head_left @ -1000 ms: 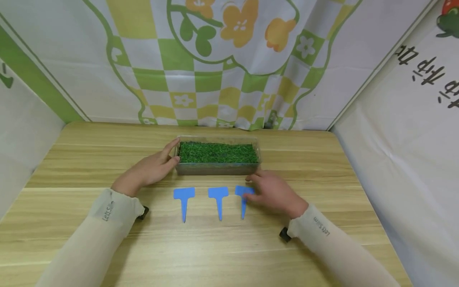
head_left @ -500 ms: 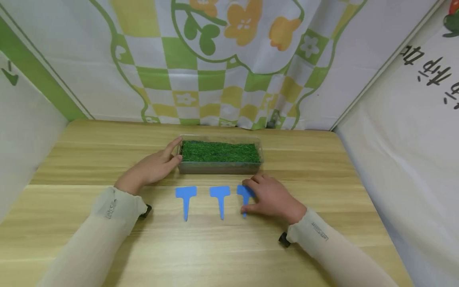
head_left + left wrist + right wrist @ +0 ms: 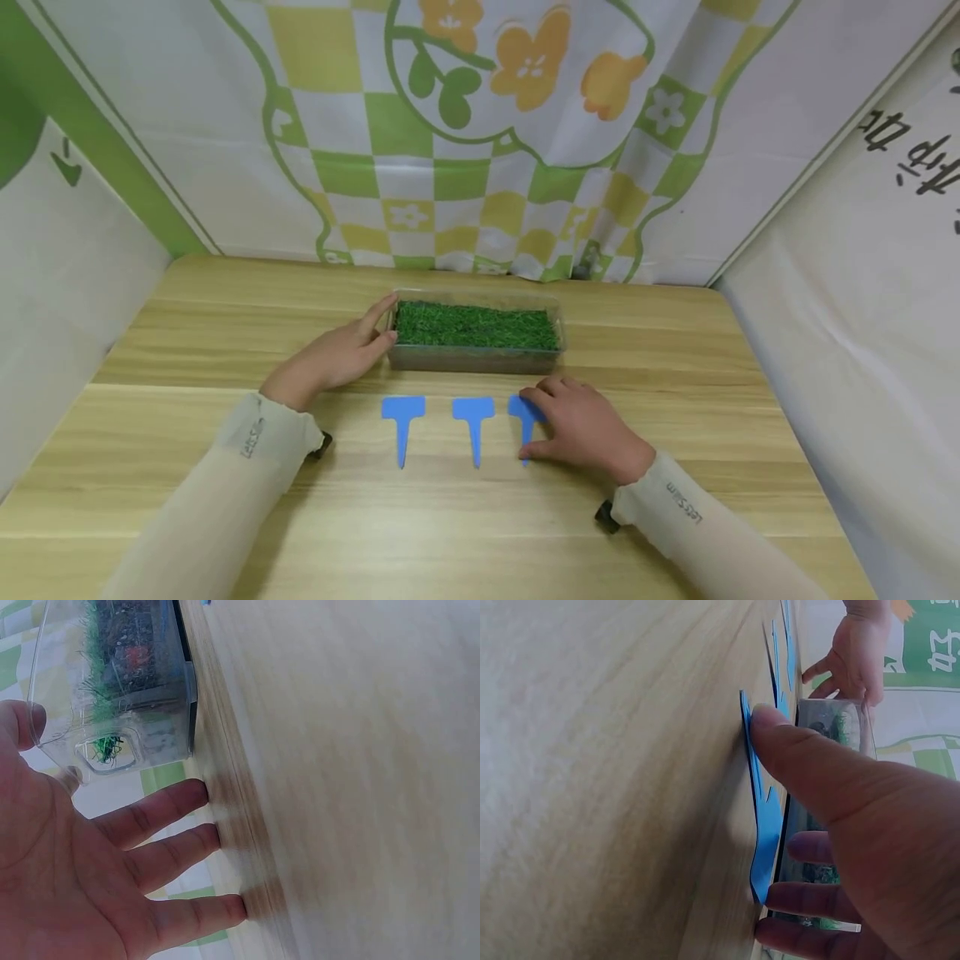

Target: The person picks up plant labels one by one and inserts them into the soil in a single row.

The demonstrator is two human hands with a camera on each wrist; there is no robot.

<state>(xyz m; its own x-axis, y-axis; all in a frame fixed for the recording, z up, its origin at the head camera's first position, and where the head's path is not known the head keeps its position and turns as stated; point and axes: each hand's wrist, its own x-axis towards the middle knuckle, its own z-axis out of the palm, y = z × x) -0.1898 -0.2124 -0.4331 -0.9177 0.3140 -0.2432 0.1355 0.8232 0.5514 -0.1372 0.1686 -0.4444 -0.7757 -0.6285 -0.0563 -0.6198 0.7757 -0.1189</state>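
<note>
The right hand (image 3: 588, 422) has thumb (image 3: 810, 754) and fingers (image 3: 810, 898) apart, a blue tag (image 3: 766, 834) between them; left hand (image 3: 333, 358), fingers spread, touches the box (image 3: 472, 361).

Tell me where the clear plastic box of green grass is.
Centred in the head view, the box sits toward the back of the wooden table, behind three blue T-shaped tags, left hand at its left end.

We see a wood table (image 3: 450, 533) low in the frame and a green and yellow checked cloth (image 3: 401, 125) at top middle.
</note>
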